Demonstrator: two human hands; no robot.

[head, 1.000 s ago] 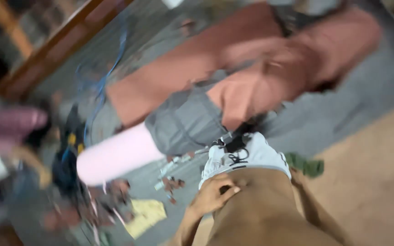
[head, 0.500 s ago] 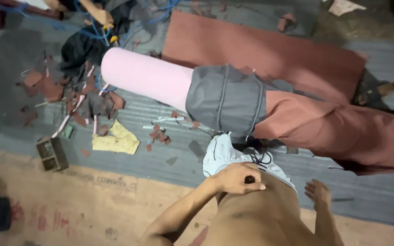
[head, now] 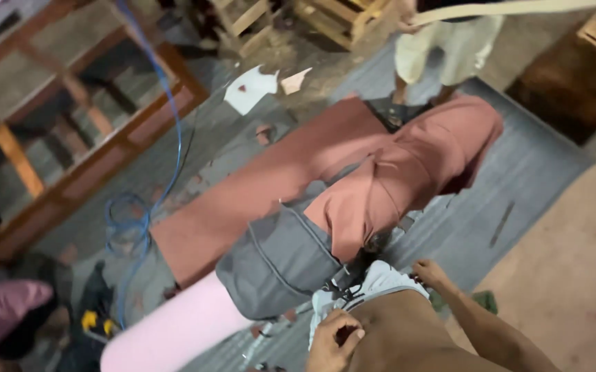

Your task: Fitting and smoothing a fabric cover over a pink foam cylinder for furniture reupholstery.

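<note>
1. Head view, nearest to you at 6 o'clock: your left hand (head: 334,339) rests at your waist, fingers curled in on a small dark thing too blurred to identify, right at the waistband of your light grey shorts (head: 374,288).
2. Your right hand (head: 430,273) sits at 5 o'clock, touching the right edge of the shorts. You cannot tell from this view whether it is gripping anything; the fingers look loosely bent.
3. Just beyond the shorts, toward 11 o'clock, lies a roll with a pale pink end (head: 174,331) and a grey fabric cover (head: 281,258) wrapped around its middle.
4. Reddish-brown fabric (head: 394,182) spills over the grey cover and runs toward 1 o'clock; a flat reddish-brown sheet (head: 257,200) lies beside it on the grey floor mat (head: 518,186).
5. At 9 o'clock a blue cable (head: 132,227) coils on the floor, near a wooden frame (head: 84,172).
6. At 12 o'clock, scraps of white paper (head: 250,88) lie on the floor.
7. Farthest, at 1 o'clock, another person's legs in pale shorts (head: 446,52) stand at the fabric's far end, with wooden crates (head: 339,17) behind.
</note>
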